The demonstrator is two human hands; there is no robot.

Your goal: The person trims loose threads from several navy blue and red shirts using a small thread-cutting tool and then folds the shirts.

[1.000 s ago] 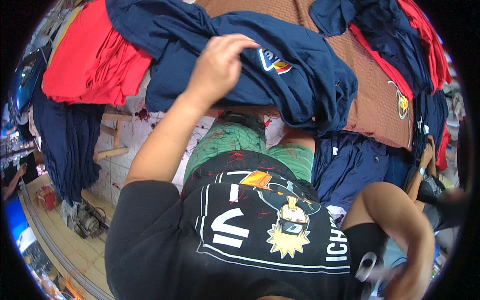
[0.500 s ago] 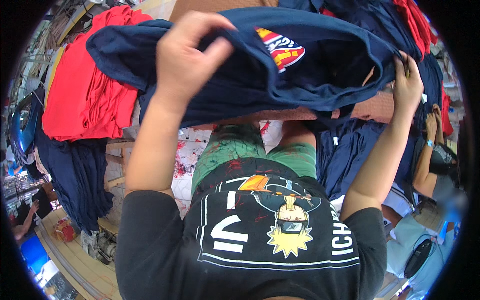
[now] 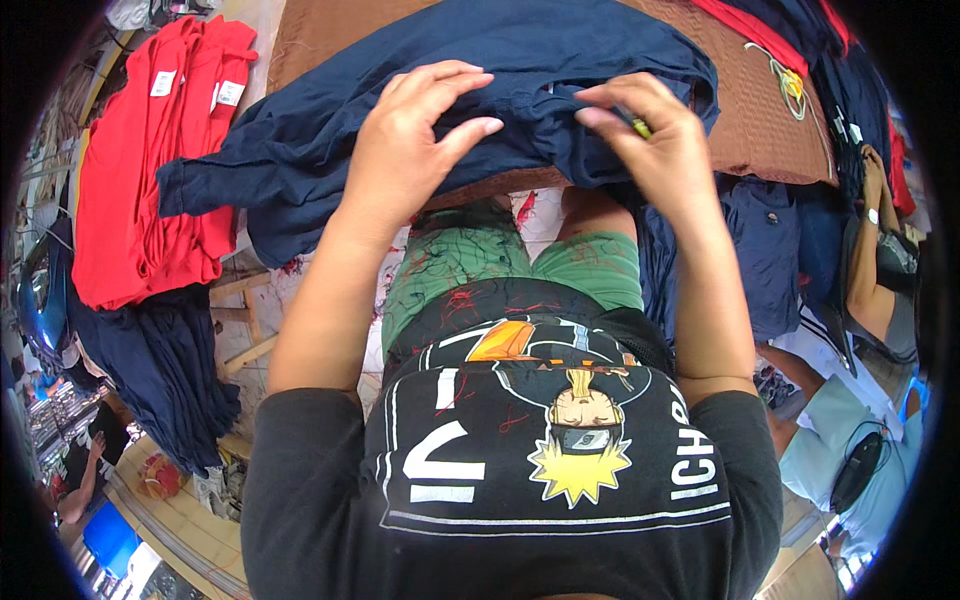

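A navy blue shirt lies crumpled across the brown cloth in front of me, one sleeve stretched toward the left. My left hand hovers over the middle of the shirt, thumb and fingers apart, with nothing in it. To the right, above the bunched part of the fabric, is my right hand. Its thumb and forefinger are spread, while the other fingers curl round a small yellow-green thing. Most of that thing is hidden, so its kind cannot be told.
A stack of red shirts with white tags sits at the left, navy garments hanging below it. The brown cloth bears a light cord at the right. More navy garments hang there, near another person's arm.
The shirt, held up and spread at its opening before, now lies lower on the brown cloth. My right hand has let go of its edge and moved left, nearer my left hand.
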